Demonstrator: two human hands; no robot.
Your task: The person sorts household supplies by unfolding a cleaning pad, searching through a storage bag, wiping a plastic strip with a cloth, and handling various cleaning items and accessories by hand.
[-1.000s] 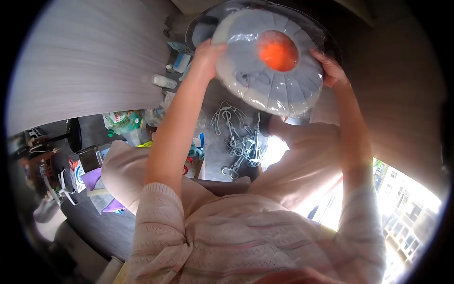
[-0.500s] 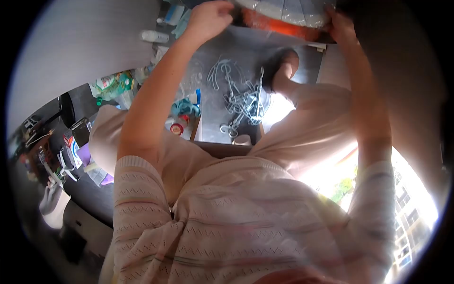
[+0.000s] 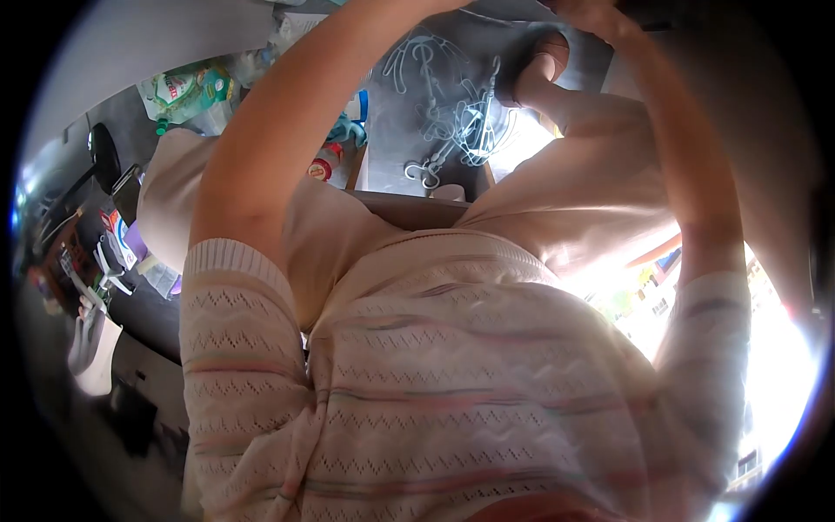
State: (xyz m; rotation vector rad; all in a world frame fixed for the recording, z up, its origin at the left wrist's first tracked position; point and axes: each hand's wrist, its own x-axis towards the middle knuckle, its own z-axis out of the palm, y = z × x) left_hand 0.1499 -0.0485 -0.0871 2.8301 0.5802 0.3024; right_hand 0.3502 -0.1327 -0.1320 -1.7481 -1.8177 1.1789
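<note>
My left hand [image 3: 448, 3] is at the top edge, almost wholly cut off, so its fingers are hidden. My right hand [image 3: 596, 16], also at the top edge, is partly in view with its fingers curled inward; what they hold is beyond the frame. Between the two hands runs a thin pale edge. Below them, a tangle of light blue wire-like hangers [image 3: 470, 126] lies on a dark grey surface [image 3: 391, 170] between my legs. The clear package with white and orange in it is out of view now.
A green and clear plastic package [image 3: 187, 91] lies at the left, beyond my knee. Nearer stand a red-lidded container [image 3: 326, 163] and a blue-white item [image 3: 357, 106]. My bare foot [image 3: 550, 56] rests right of the hangers. Bright window light enters at the right.
Both hands have moved up toward the top edge, the right one also inward to the left. The clear package with white and orange has left the view. The hangers now appear higher in the picture.
</note>
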